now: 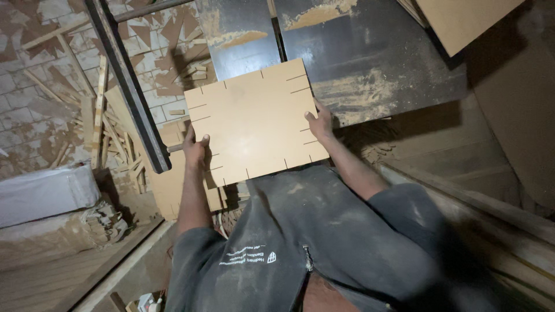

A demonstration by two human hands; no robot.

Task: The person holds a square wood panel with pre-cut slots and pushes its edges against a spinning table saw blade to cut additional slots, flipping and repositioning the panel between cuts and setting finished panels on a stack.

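Over dusty saw table [370, 63], slotted board [254, 124] sits gripped between left hand [195, 147] and right hand [319, 121].

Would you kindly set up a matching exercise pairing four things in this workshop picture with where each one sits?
1. notched board
2. left hand
3. right hand
4. offcut pile

a. on the brick floor, left of the dark post
b. gripping the board's right edge
c. held between both hands over the dark saw table
d. gripping the board's left edge

Pairs: 1-c, 2-d, 3-b, 4-a
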